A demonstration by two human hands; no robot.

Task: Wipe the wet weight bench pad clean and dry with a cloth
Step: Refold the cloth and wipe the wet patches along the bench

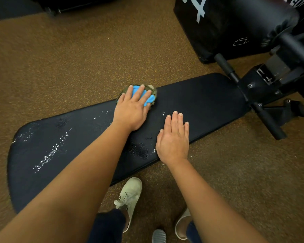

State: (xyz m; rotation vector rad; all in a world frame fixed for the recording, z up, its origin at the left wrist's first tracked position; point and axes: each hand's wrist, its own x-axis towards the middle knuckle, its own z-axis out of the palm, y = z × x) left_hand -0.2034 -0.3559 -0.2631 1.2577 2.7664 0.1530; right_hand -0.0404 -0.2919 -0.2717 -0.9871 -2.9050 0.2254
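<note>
Black bench pad [191, 106], long axis running near-left to far-right, beaded wet at left; my left hand [130, 111] presses the cloth [148, 98] flat at its far edge, right hand [173, 139] open, palm down beside.

Bench pad [200, 102]: long, black, textured, rounded ends, lying diagonally from near left to far right. White water droplets across left half and near middle; right half looks dry.
Cloth [148, 96]: bunched, blue with olive-green edge, on pad's far edge at mid-length, pressed flat.
</note>
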